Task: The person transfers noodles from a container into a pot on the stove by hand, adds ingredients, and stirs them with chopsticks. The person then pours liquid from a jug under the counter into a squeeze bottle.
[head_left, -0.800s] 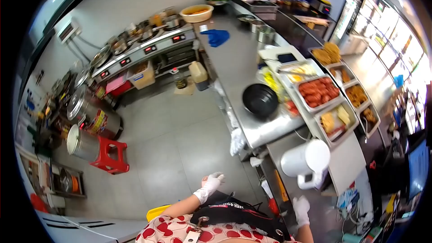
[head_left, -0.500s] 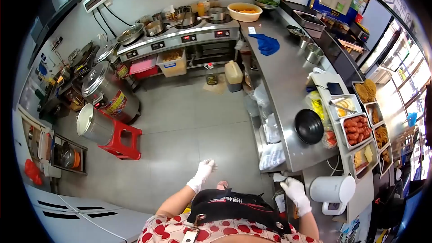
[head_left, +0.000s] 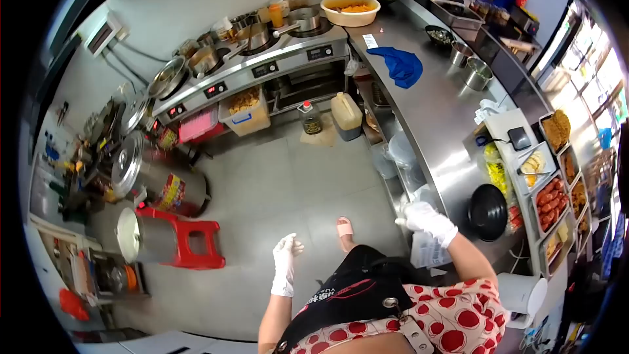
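The black bowl is sitting on the steel surface, and the gloved right hand is hovering left of the bowl, its fingers pointing away from it; whether they are pinching anything, I cannot tell. The gloved left hand is hanging farther left of the bowl, above the floor, fingers loosely curled and slightly spread. Yellow packets are lying just behind the bowl, red sausages are resting to its right, and a blue cloth is lying well beyond it
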A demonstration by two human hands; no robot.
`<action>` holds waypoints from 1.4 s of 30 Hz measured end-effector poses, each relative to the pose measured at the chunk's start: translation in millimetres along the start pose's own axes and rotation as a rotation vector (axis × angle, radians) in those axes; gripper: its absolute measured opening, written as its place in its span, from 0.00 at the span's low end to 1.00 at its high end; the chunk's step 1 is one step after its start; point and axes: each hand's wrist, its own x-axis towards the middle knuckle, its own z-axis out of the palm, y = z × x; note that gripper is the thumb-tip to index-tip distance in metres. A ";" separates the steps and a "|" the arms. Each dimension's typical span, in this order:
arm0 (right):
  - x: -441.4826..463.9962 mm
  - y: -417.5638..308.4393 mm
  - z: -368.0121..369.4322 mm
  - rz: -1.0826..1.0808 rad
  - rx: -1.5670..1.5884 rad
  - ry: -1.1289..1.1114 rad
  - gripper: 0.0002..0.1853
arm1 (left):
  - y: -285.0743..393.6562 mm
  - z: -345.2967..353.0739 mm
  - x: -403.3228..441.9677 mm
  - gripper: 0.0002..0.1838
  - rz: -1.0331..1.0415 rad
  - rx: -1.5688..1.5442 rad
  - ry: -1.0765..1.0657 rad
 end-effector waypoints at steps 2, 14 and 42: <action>55.9 19.9 -6.7 -0.007 0.033 -0.004 0.23 | 27.6 2.1 35.5 0.12 0.021 -0.013 0.029; 294.9 101.1 -98.0 0.144 0.137 0.211 0.17 | 119.5 5.6 215.5 0.13 -0.102 0.046 0.110; 789.9 -220.3 -350.3 -0.736 0.081 0.449 0.17 | 504.1 -49.9 733.4 0.25 0.117 0.074 0.234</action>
